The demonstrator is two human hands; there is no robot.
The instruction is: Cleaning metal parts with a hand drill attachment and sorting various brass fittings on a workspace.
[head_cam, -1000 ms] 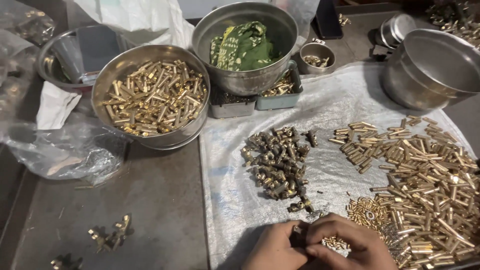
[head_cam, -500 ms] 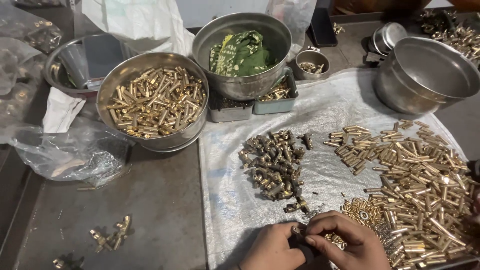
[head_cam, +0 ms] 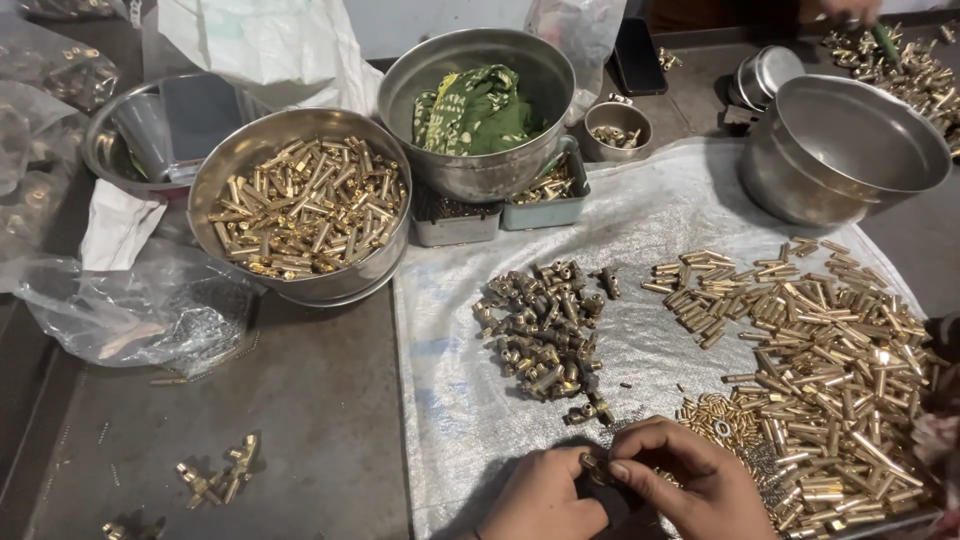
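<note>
My left hand and my right hand meet at the bottom edge of the head view, fingertips pinched together on a small brass fitting. Just above them lies a heap of dull brass fittings on a white plastic sheet. To the right spreads a large pile of shiny brass tubes, and a cluster of tiny brass pieces lies beside my right hand.
A steel bowl of brass tubes sits at the left. Behind stand a bowl holding green cloth, small trays, a small cup and an empty steel pot. Loose fittings lie on the metal table; plastic bags at left.
Both hands stay pinched together on the small part, fingers shifting slightly. The camera has tilted a little, so the scene sits marginally higher and to the left.
</note>
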